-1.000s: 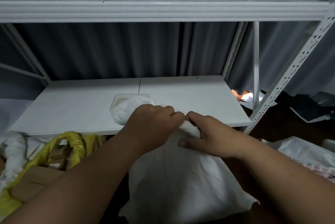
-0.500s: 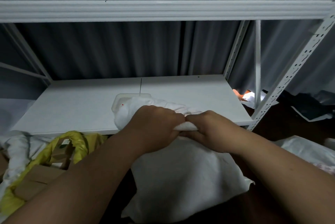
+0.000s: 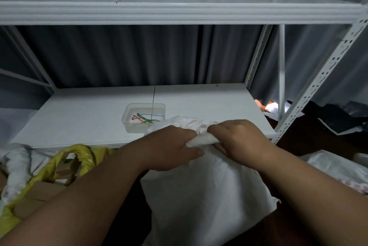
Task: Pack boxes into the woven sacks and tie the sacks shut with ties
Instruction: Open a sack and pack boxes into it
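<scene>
A filled white woven sack [image 3: 207, 196] stands in front of the lower shelf. Its mouth is bunched into a neck, and both hands are closed on it. My left hand [image 3: 171, 147] grips the neck from the left, my right hand [image 3: 237, 138] from the right, thumbs nearly touching. The loose top of the sack fans out onto the shelf edge behind my hands. A clear plastic tub [image 3: 143, 117] on the shelf holds several red, green and blue ties [image 3: 144, 119]. What is inside the sack is hidden.
The white lower shelf [image 3: 89, 118] runs across the view, with an upper shelf [image 3: 179, 10] overhead and a perforated steel post [image 3: 318, 84] at right. A yellow sack [image 3: 49, 176] with cardboard boxes [image 3: 37, 196] lies lower left. Another white sack [image 3: 334, 168] lies at right.
Both hands have closed on the sack's mouth and drawn it to the right and toward me, which uncovers the tub of ties on the shelf. The view has tilted slightly.
</scene>
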